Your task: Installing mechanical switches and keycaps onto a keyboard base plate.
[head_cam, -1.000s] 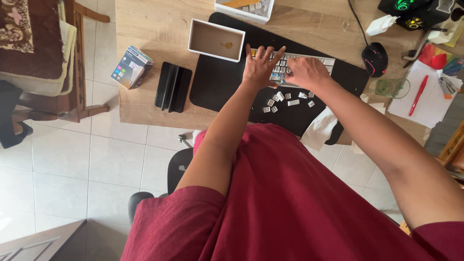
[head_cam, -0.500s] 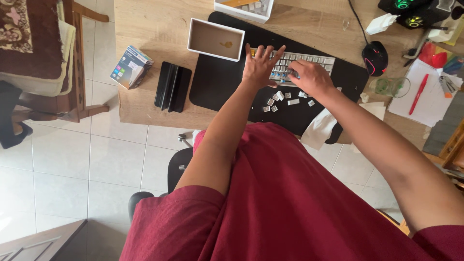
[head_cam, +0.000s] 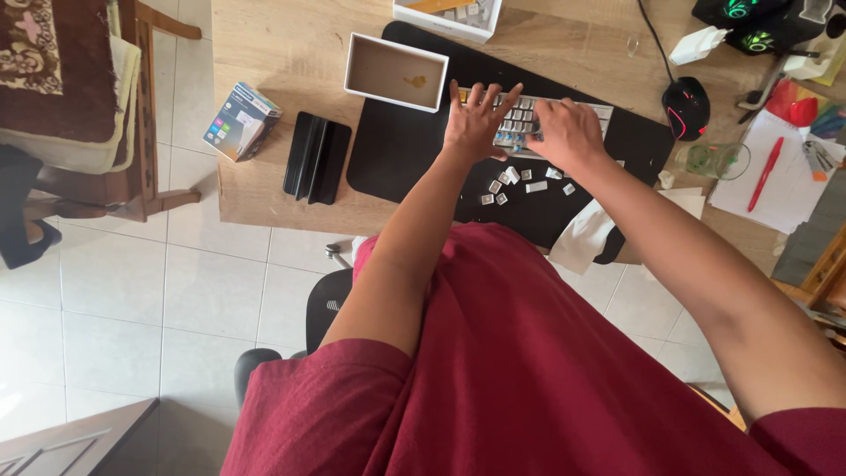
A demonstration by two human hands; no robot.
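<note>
Both hands stay on the keyboard; only the right hand has crept left.

The left hand (head_cam: pixel 474 119) is still spread flat, fingers fanned wide, resting on the left end of the keyboard (head_cam: pixel 529 123) and gripping nothing, as it was half a second and a second ago. The right hand (head_cam: pixel 571 132) sits curled, knuckles up, over the keyboard's middle, a little further left than a second ago; its fingertips are hidden, so I cannot tell whether it pinches a keycap. The keyboard lies on the black mat (head_cam: pixel 397 150) on the desk (head_cam: pixel 264 53), unmoved. Loose keycaps (head_cam: pixel 520 179) lie scattered on the mat just below the hands, in about the same spread as before. So the left hand looks to be steadying the board while the right works on the keys.
</note>
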